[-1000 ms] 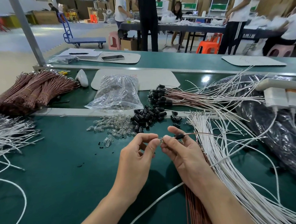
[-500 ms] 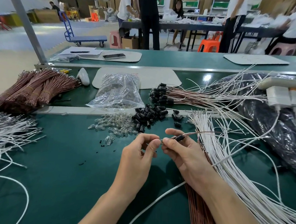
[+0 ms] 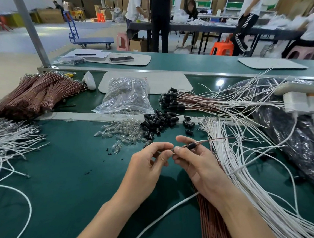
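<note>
brown wire [image 3: 212,140], black sleeve [image 3: 191,145], held above table

black sleeve [image 3: 191,146], brown wire [image 3: 217,139]

The person is working bare-armed, the bare left hand [image 3: 146,167] and the bare right hand [image 3: 198,165] showing short, neatly trimmed fingernails, while the slim left forearm [image 3: 110,214] and the right forearm [image 3: 247,222] are running sleeveless from the wrists to the lower edge of the view.
</note>
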A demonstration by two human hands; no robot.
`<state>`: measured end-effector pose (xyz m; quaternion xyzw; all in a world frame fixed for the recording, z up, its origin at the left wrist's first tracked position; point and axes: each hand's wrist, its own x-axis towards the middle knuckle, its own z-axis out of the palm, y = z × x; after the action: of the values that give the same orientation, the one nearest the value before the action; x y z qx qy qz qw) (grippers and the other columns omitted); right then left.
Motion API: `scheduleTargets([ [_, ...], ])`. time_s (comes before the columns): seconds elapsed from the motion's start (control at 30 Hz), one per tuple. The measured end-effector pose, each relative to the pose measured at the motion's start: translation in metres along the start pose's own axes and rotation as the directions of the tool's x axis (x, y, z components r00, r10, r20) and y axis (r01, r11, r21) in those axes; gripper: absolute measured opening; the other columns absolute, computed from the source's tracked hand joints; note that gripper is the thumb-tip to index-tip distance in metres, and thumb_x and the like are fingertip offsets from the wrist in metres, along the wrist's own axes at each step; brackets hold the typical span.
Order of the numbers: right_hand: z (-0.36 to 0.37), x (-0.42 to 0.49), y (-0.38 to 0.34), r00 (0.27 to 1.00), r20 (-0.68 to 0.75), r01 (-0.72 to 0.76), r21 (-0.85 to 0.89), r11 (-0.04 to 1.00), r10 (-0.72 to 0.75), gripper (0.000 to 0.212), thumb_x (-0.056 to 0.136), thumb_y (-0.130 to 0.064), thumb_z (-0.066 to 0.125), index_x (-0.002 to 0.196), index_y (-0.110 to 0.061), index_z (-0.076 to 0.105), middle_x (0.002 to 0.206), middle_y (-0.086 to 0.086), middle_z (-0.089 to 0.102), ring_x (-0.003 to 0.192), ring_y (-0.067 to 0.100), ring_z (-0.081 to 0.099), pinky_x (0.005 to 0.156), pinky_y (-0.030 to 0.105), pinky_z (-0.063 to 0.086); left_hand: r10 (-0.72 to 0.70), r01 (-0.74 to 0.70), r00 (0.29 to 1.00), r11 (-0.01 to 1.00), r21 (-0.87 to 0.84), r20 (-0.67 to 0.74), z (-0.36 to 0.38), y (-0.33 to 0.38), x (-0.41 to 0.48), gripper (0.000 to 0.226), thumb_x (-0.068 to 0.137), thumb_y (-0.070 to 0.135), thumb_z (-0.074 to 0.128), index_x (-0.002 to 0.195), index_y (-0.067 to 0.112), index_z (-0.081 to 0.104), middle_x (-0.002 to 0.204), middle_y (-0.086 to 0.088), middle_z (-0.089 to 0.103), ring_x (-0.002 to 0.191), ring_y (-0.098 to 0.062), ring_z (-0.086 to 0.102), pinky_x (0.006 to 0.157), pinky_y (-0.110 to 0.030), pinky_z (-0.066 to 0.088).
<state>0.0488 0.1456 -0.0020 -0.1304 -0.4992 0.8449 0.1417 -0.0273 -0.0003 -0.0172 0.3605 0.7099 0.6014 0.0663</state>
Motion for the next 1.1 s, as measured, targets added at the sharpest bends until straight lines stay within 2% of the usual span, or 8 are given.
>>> scheduleTargets([
  [0.13, -0.0027, -0.001, -0.0033, 0.999, 0.021, -0.033, 0.007, 0.999, 0.033, 0.046, 0.074, -0.01, 0.075, 0.119, -0.009, 0.066, 0.083, 0.012, 0.072, 0.075, 0.017, 0.071, 0.067, 0.023, 0.058, 0.054, -0.06, 0.996, 0.994, 0.093, 0.065, -0.0061, -0.0005, 0.0011, 0.026, 0.101, 0.017, 0.059, 0.115, 0.038, 0.066, 0.098, 0.02, 0.07, 0.088, -0.011, 0.069, 0.071, -0.019, 0.053],
  [0.23, -0.0019, -0.0005, -0.0034, 0.998, 0.029, -0.048, 0.022, 0.999, 0.048, 0.049, 0.077, -0.008, 0.074, 0.124, -0.01, 0.063, 0.088, 0.015, 0.074, 0.078, 0.019, 0.073, 0.068, 0.024, 0.059, 0.086, -0.091, 0.996, 0.982, 0.166, 0.039, -0.0084, -0.0015, 0.0019, 0.022, 0.1, 0.021, 0.061, 0.112, 0.039, 0.066, 0.099, 0.022, 0.069, 0.088, -0.008, 0.069, 0.073, -0.023, 0.055],
  [0.3, -0.0014, 0.0001, -0.0026, 0.998, 0.025, -0.053, 0.044, 0.998, 0.052, 0.051, 0.078, -0.006, 0.074, 0.127, -0.01, 0.062, 0.09, 0.016, 0.074, 0.081, 0.02, 0.074, 0.07, 0.024, 0.059, 0.112, -0.111, 0.994, 0.974, 0.196, 0.008, -0.008, -0.0017, 0.0016, 0.019, 0.099, 0.023, 0.063, 0.111, 0.037, 0.066, 0.1, 0.025, 0.069, 0.089, -0.003, 0.069, 0.077, -0.018, 0.054],
  [0.47, -0.0018, -0.0001, -0.0026, 0.998, 0.014, -0.061, 0.099, 0.993, 0.06, 0.056, 0.081, -0.003, 0.074, 0.133, -0.014, 0.057, 0.093, 0.016, 0.073, 0.087, 0.022, 0.074, 0.075, 0.023, 0.058, 0.14, -0.128, 0.989, 0.969, 0.212, -0.043, -0.0063, -0.0007, 0.0011, 0.022, 0.097, 0.019, 0.066, 0.107, 0.038, 0.063, 0.1, 0.026, 0.07, 0.089, 0.003, 0.069, 0.08, -0.009, 0.05],
  [0.73, 0.0005, -0.0005, -0.002, 0.998, -0.048, -0.026, 0.092, 0.995, 0.03, 0.062, 0.075, -0.006, 0.075, 0.134, -0.014, 0.057, 0.081, 0.007, 0.071, 0.079, 0.016, 0.073, 0.068, 0.019, 0.056, 0.147, -0.132, 0.987, 0.972, 0.197, -0.061, -0.0031, -0.0012, -0.0011, 0.012, 0.095, 0.017, 0.068, 0.106, 0.024, 0.069, 0.089, 0.023, 0.071, 0.085, 0.002, 0.07, 0.078, -0.009, 0.05],
  [1.1, -0.0004, 0.0012, 0.0009, 1.0, -0.021, -0.022, 0.035, 0.999, 0.022, 0.06, 0.076, -0.009, 0.075, 0.133, -0.016, 0.056, 0.079, 0.005, 0.072, 0.077, 0.014, 0.072, 0.067, 0.018, 0.056, 0.133, -0.123, 0.99, 0.973, 0.195, -0.04, -0.0025, 0.0011, -0.0018, 0.015, 0.096, 0.018, 0.067, 0.105, 0.03, 0.066, 0.091, 0.019, 0.072, 0.086, 0.001, 0.07, 0.079, -0.011, 0.051],
])
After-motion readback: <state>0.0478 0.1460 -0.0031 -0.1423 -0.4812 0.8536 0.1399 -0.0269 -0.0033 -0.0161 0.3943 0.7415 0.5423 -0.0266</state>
